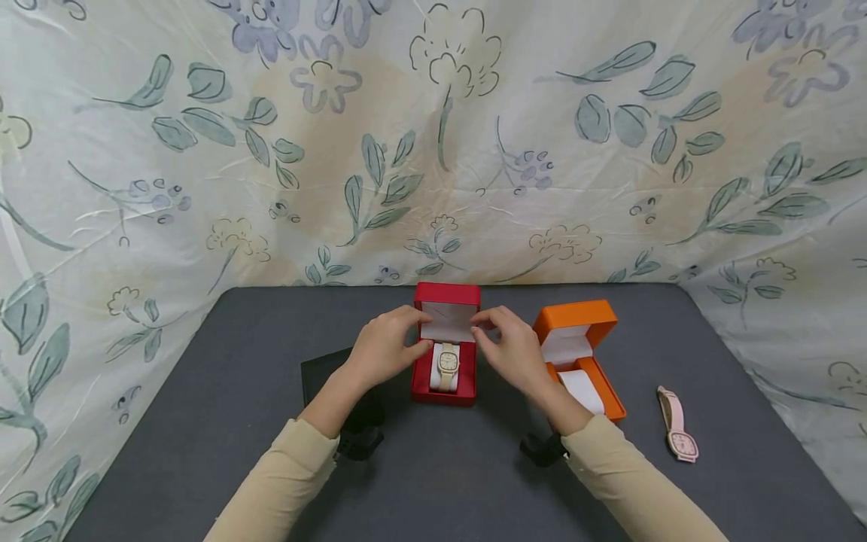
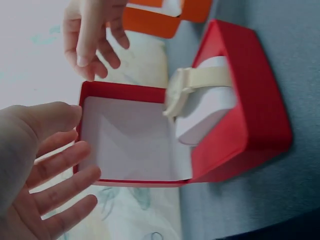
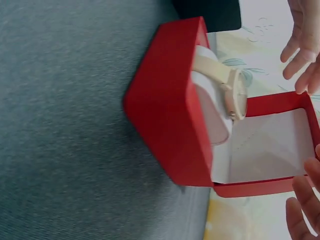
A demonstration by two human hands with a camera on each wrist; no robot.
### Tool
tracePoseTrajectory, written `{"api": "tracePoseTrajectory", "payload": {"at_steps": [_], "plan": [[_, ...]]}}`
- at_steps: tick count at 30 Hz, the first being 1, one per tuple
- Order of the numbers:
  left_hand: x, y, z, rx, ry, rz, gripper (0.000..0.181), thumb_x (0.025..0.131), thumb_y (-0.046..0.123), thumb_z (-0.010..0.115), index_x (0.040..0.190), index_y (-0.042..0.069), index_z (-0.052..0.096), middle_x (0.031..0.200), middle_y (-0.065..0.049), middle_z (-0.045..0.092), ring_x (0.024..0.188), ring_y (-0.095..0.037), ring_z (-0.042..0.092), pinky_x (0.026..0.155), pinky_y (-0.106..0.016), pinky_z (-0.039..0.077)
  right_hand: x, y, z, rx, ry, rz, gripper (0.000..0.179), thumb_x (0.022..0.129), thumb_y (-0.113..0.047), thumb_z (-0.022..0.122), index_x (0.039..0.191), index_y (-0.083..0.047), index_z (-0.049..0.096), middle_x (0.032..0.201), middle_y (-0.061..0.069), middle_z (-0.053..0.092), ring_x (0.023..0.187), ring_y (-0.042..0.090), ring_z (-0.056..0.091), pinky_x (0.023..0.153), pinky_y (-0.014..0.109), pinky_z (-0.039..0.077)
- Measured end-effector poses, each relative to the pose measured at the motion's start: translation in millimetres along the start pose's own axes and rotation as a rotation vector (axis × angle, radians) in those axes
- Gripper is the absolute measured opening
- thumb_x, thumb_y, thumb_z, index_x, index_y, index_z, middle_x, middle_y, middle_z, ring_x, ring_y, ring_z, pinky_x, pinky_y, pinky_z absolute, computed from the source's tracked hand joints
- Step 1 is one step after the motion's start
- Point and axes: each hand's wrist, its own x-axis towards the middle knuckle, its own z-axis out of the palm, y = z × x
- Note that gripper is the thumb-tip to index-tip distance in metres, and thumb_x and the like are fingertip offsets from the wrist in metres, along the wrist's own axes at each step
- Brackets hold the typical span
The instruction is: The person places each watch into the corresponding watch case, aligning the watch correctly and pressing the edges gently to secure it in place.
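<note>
A red watch box (image 1: 443,397) stands with its lid (image 1: 448,322) raised, showing a pale lining. Inside, a cream-strapped watch (image 1: 448,363) is wrapped around a white cushion (image 2: 205,117). My left hand (image 1: 386,342) is at the left side of the lid; in the left wrist view its thumb overlaps the lid's rim, the other fingers loosely spread. On the opposite side, my right hand (image 1: 509,350) has relaxed, slightly bent fingers close by the lid's edge. Neither hand has anything gripped between its fingers.
Right of the red box, an orange watch box (image 1: 609,388) sits open with a white cushion inside. A pink watch (image 1: 677,429) lies farther right on the grey table (image 1: 223,452). Partly behind my left forearm is a black box-like object (image 1: 318,373). Floral cloth (image 1: 379,113) hangs behind.
</note>
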Motion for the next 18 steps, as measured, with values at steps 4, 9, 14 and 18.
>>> {"api": "tracePoseTrajectory", "payload": {"at_steps": [4, 9, 14, 18], "plan": [[2.6, 0.9, -7.9, -0.027, 0.076, 0.015, 0.032, 0.08, 0.02, 0.07, 0.111, 0.015, 0.066, 0.106, -0.002, 0.064, 0.086, -0.014, 0.061, 0.073, -0.032, 0.053, 6.2, -4.3, -2.5, -0.005, 0.057, 0.001, 0.014, 0.083, -0.012, 0.067, 0.096, -0.011, 0.064, 0.088, 0.003, 0.06, 0.08, 0.015, 0.059, 0.067, 0.033, 0.052], [9.3, -2.1, -13.5, -0.08, 0.138, -0.012, 0.032, 0.081, 0.021, 0.069, 0.112, 0.014, 0.065, 0.106, -0.004, 0.064, 0.088, -0.015, 0.059, 0.075, -0.033, 0.052, 15.5, -8.3, -5.7, -0.015, 0.103, 0.036, 0.016, 0.084, -0.014, 0.066, 0.099, -0.01, 0.063, 0.092, 0.005, 0.06, 0.08, 0.016, 0.06, 0.066, 0.033, 0.052], [17.5, -8.0, -15.2, -0.129, 0.176, -0.057, 0.031, 0.083, 0.023, 0.067, 0.112, 0.013, 0.064, 0.111, -0.004, 0.064, 0.095, -0.018, 0.062, 0.082, -0.036, 0.051, 26.1, -11.2, -8.6, -0.005, 0.054, 0.128, 0.026, 0.086, -0.017, 0.064, 0.11, -0.007, 0.06, 0.102, 0.009, 0.058, 0.085, 0.021, 0.062, 0.071, 0.037, 0.053], [22.0, -12.5, -14.7, -0.152, 0.185, -0.089, 0.03, 0.084, 0.023, 0.065, 0.112, 0.012, 0.064, 0.109, -0.006, 0.064, 0.093, -0.019, 0.062, 0.08, -0.039, 0.051, 32.7, -11.9, -9.7, -0.003, -0.006, 0.189, 0.033, 0.087, -0.02, 0.062, 0.117, -0.007, 0.057, 0.11, 0.011, 0.057, 0.088, 0.023, 0.062, 0.075, 0.038, 0.053]]}}
